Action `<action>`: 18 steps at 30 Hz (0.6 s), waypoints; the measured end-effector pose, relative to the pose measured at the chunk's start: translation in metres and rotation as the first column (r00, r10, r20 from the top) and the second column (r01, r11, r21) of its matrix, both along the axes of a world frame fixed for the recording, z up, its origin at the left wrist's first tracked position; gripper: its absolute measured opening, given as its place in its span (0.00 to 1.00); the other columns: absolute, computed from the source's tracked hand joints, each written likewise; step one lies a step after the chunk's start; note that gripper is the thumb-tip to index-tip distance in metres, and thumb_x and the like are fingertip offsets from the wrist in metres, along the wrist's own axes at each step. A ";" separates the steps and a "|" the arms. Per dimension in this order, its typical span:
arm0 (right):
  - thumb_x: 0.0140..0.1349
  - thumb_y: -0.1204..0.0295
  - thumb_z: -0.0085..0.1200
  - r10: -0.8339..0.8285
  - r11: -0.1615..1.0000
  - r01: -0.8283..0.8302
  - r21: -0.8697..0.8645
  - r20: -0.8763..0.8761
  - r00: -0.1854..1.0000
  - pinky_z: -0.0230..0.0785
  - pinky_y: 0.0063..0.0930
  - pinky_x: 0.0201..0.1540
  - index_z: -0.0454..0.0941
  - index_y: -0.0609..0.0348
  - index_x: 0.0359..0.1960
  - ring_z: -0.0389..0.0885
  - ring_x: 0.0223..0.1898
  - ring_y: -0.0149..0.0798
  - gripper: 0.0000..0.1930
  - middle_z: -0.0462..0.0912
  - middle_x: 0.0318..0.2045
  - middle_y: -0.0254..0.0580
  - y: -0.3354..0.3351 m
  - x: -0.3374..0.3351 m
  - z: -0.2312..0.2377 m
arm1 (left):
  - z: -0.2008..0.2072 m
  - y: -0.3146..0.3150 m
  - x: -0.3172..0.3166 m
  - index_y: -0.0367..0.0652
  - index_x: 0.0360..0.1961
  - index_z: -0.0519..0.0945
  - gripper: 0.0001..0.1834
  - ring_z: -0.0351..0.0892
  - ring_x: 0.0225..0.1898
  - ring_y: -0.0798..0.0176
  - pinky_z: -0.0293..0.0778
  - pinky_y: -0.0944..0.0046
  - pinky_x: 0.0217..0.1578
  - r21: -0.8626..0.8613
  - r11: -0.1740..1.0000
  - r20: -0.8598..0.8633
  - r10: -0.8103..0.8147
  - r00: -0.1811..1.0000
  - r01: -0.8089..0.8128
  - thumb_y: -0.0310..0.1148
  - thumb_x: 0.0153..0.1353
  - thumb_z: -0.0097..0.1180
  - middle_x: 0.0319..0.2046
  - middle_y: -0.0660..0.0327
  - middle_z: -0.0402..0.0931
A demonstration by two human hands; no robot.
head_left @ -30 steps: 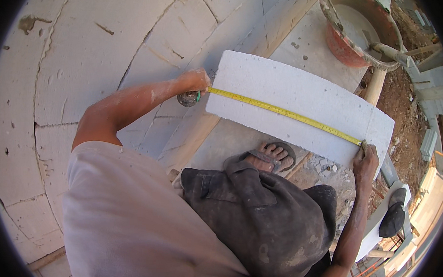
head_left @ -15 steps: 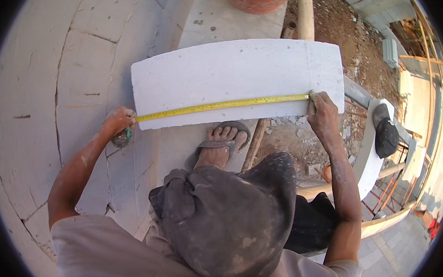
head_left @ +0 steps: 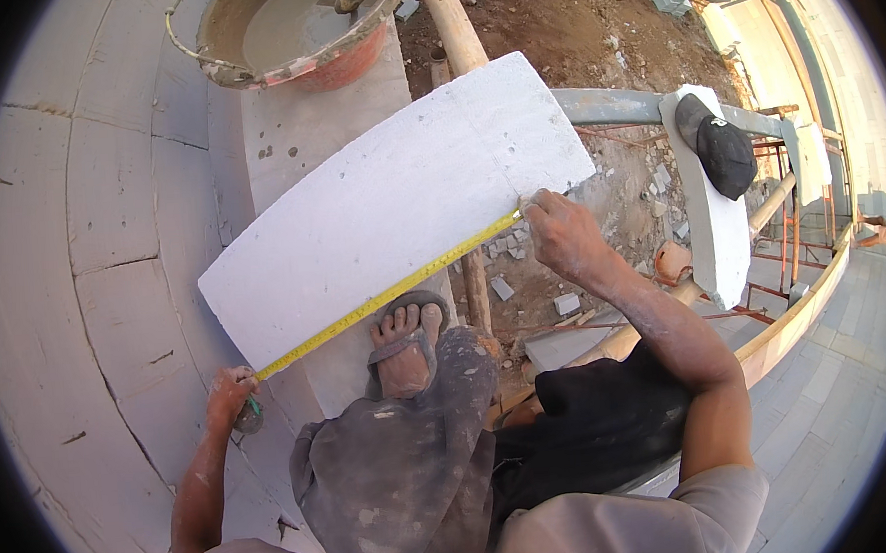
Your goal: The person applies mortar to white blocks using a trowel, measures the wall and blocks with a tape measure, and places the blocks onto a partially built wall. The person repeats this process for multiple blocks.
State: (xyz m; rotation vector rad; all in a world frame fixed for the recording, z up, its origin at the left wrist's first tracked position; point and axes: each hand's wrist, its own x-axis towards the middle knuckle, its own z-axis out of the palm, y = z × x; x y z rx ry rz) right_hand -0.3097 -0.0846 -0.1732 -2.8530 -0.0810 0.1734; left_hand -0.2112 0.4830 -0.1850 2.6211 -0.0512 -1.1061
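Observation:
A long white block (head_left: 399, 199) lies tilted across my front, its right end farther from me than its left. Along its near edge runs the yellow blade of a tape measure (head_left: 394, 294), pulled out straight. My left hand (head_left: 231, 396) is closed around the tape's case at the block's near left corner; a dark, rounded part with a bit of green shows below the fingers. At the other end, my right hand (head_left: 564, 232) is closed in a pinch at the tip of the blade, beside the block's right end. The fingertips there are partly hidden.
A red bucket (head_left: 337, 67) of grey slurry with a handled tool stands on the ledge (head_left: 268, 186). The block wall (head_left: 110, 224) rises at left. Rightward are a wooden pole (head_left: 453, 26), rubble, and a white block (head_left: 711, 232) bearing a black cap (head_left: 725, 157). My sandalled foot (head_left: 403, 354) is near the tape.
My view has turned and shifted, so the block and tape now slant up to the right and the whole bucket mouth shows. Both hands still hold the tape along the block.

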 end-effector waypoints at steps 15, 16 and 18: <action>0.52 0.76 0.56 -0.233 0.955 0.198 0.219 0.146 0.961 0.74 0.42 0.38 0.77 0.60 0.37 0.81 0.35 0.51 0.10 0.77 0.32 0.50 -0.025 -0.004 0.066 | 0.071 -0.095 0.008 0.38 0.42 0.82 0.27 0.75 0.25 0.64 0.72 0.60 0.33 -0.276 0.958 -0.371 -0.179 0.911 0.076 0.51 0.69 0.38 0.23 0.58 0.79; 0.52 0.78 0.57 -0.175 0.962 0.132 0.240 0.167 0.970 0.75 0.41 0.37 0.77 0.62 0.38 0.81 0.34 0.50 0.11 0.77 0.32 0.50 -0.020 0.005 0.074 | 0.074 -0.116 0.013 0.38 0.44 0.81 0.31 0.76 0.26 0.63 0.73 0.59 0.33 -0.340 0.939 -0.366 -0.175 0.914 0.044 0.54 0.71 0.33 0.24 0.56 0.79; 0.50 0.82 0.58 -0.046 0.962 -0.010 0.274 0.197 0.979 0.75 0.38 0.34 0.76 0.65 0.41 0.81 0.32 0.48 0.14 0.77 0.33 0.49 0.006 0.025 0.082 | 0.076 -0.160 0.021 0.39 0.43 0.79 0.35 0.73 0.22 0.62 0.71 0.59 0.33 -0.484 0.863 -0.091 -0.215 0.972 0.146 0.61 0.70 0.32 0.19 0.56 0.74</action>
